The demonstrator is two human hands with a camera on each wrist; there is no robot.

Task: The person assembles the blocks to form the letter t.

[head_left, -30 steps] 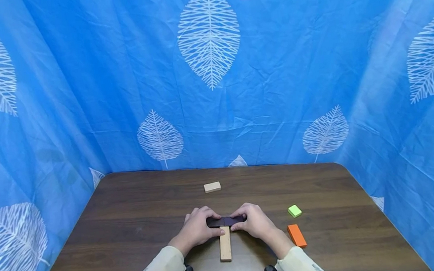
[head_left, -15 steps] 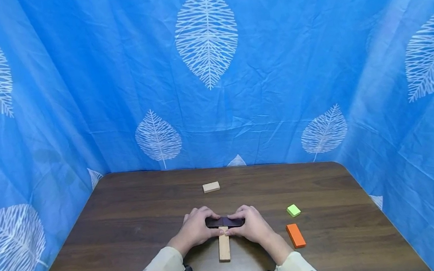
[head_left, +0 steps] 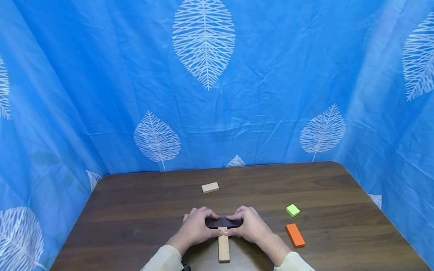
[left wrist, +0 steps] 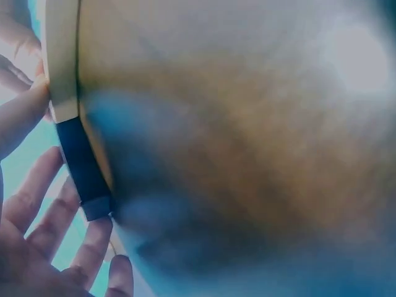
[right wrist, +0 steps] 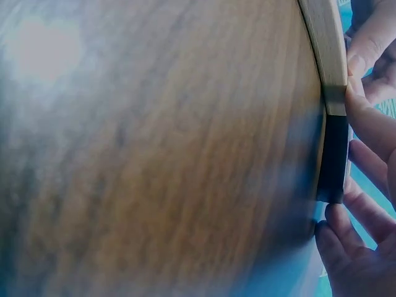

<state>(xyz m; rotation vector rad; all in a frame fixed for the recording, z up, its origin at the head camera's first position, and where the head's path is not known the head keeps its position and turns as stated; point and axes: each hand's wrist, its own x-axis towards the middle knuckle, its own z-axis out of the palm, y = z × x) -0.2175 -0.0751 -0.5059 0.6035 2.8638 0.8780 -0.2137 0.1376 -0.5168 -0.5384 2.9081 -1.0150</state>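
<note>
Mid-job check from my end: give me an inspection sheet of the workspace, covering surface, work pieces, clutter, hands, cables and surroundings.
Surface: brown wood-grain table, with a glare patch near the front.
Work pieces: dark blocks meeting at a seam; near pale block pointing toward the person, making a T with them.
Clutter: orange block and green block to the right; far pale block beyond the hands.
Hands: left hand and right hand grip the dark blocks from either side.
Cables: nothing seen.
Surroundings: blue curtain with white leaf prints.

Blue leaf-print curtain (head_left: pixel 267 80), brown wood-grain table (head_left: pixel 259 191)
</note>
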